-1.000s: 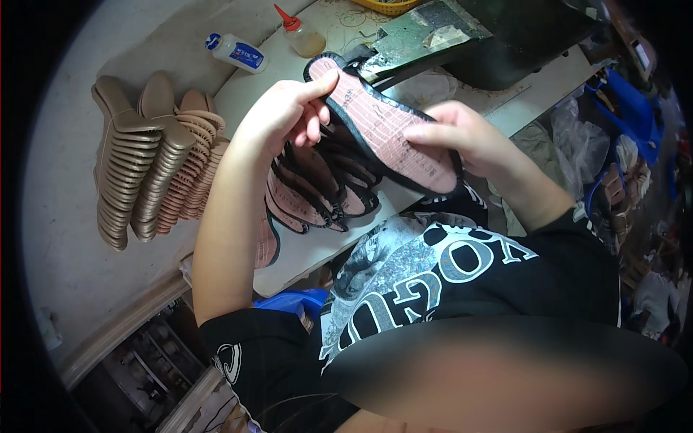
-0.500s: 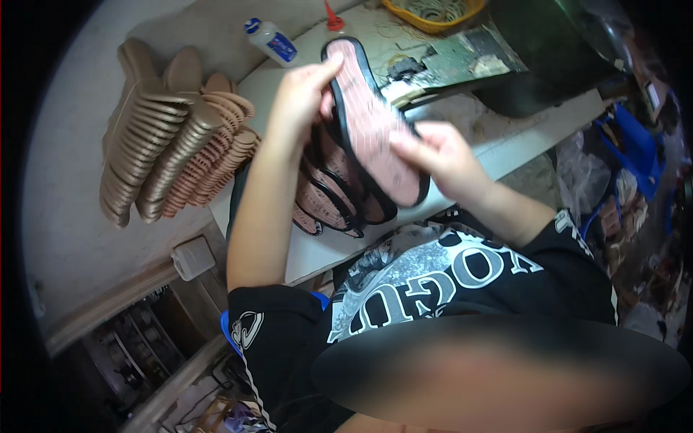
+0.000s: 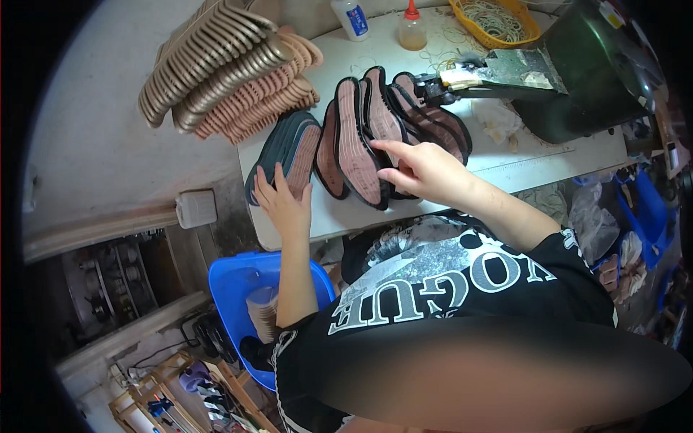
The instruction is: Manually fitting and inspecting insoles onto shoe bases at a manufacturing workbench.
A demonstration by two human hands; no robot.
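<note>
My left hand (image 3: 287,211) lies with spread fingers on the near end of a leaning stack of dark-edged shoe soles (image 3: 271,151), whose front one is pink. To its right, a long pink sole with a black rim (image 3: 354,137) rests on others like it. My right hand (image 3: 433,172) is over the near part of this pile, index finger stretched out and thumb apart. Its index fingertip is at the long sole's right edge; whether it touches cannot be made out. More pink soles with black rims (image 3: 440,126) fan out farther right.
Tan and pink sole stacks (image 3: 216,68) lean at the back left. A white bottle (image 3: 351,20), a red-tipped bottle (image 3: 412,29) and a yellow basket of cords (image 3: 498,25) line the white table's back. A green machine (image 3: 527,71) stands right; a blue bin (image 3: 234,292) is near left.
The pink sole that both hands held up now lies on the pile. My left hand has come down to the dark-edged stack, and my right hand has loosened. The view has shifted.
</note>
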